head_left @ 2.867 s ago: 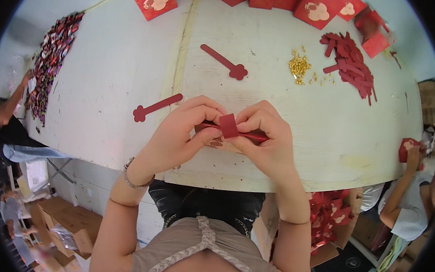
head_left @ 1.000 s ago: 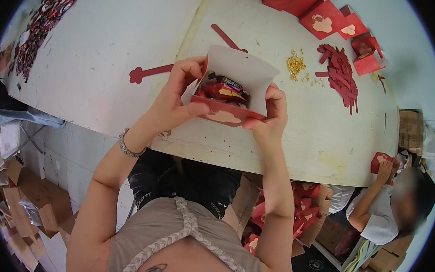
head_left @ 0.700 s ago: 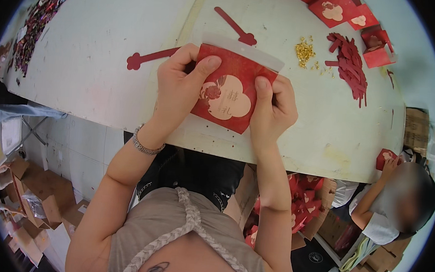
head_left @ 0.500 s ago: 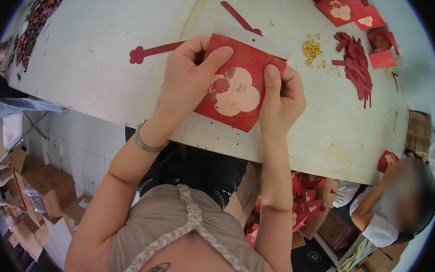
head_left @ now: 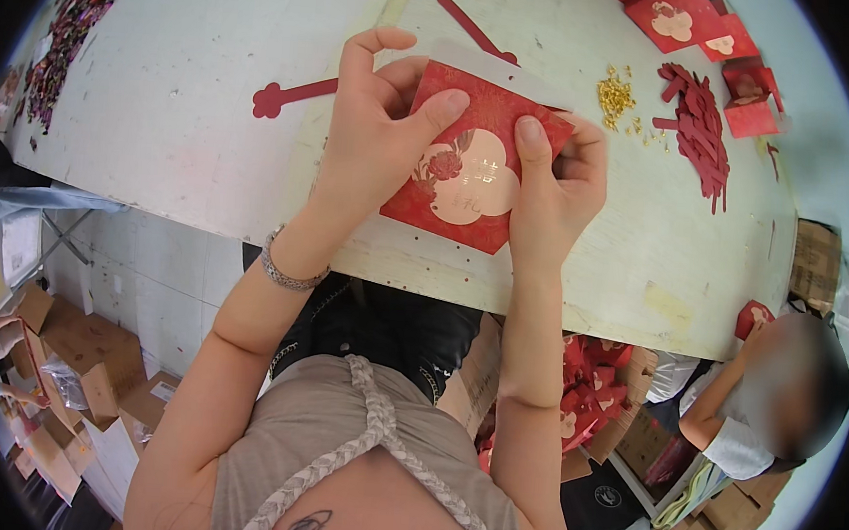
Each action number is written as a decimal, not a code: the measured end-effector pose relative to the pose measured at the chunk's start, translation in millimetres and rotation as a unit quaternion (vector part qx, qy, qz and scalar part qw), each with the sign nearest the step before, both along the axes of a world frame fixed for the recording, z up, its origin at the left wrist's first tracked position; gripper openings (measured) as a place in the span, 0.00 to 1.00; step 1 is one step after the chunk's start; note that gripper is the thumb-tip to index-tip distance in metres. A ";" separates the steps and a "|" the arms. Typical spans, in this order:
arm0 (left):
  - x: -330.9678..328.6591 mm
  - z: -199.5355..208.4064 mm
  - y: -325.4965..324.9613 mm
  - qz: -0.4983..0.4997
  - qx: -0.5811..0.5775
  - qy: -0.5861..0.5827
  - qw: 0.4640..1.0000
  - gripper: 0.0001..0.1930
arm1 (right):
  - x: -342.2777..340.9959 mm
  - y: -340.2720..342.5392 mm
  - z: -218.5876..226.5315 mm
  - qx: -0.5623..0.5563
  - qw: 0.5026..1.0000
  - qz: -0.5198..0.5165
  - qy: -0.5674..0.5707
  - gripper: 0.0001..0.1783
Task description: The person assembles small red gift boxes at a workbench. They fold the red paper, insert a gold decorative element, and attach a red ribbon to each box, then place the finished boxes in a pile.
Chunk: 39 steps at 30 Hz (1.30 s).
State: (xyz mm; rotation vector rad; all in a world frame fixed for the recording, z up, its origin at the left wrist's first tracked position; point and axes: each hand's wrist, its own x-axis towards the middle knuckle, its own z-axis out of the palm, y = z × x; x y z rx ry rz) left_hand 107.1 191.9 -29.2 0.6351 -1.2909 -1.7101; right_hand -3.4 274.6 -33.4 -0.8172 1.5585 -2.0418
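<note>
A red paper gift box (head_left: pixel 474 98), nearly flat, with a pale four-lobed panel and a flower print, is held up over the table edge. My left hand (head_left: pixel 370 116) grips its left side, thumb on the front, index finger raised free and the other fingers behind. On the upper right, my right hand (head_left: pixel 560 196) pinches the box, thumb in front and fingers curled behind. A pale flap (head_left: pixel 490 67) shows beyond the box's top edge. Past my hands lie two dark red strips: one with a flower-shaped end (head_left: pixel 269 101), the other slanting strip (head_left: pixel 473 27) farther back.
Gold fasteners (head_left: pixel 614 100) and a pile of red strips (head_left: pixel 695 126) lie to the right on the white table (head_left: pixel 199 144). Folded red boxes (head_left: pixel 750 100) stand at the far right. A carton (head_left: pixel 636 375) of red boxes sits below; a co-worker's hand (head_left: pixel 756 329) holds a red box.
My left index finger has lifted off the box. The box has shifted slightly right and tilted, its panel print now catching light. My right hand keeps its grip.
</note>
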 end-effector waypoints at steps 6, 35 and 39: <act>5.0 0.7 -8.6 -0.099 -0.002 -0.119 0.988 0.16 | -2.1 -0.2 0.5 0.014 0.998 0.025 -0.055 0.08; 4.6 -6.9 -10.5 -0.133 0.032 -0.026 0.990 0.05 | -14.1 3.9 -17.9 -0.089 0.989 0.111 0.037 0.11; 7.7 5.6 -7.9 -0.116 0.016 -0.183 0.976 0.09 | -15.0 5.1 -17.0 -0.106 0.983 0.113 0.099 0.09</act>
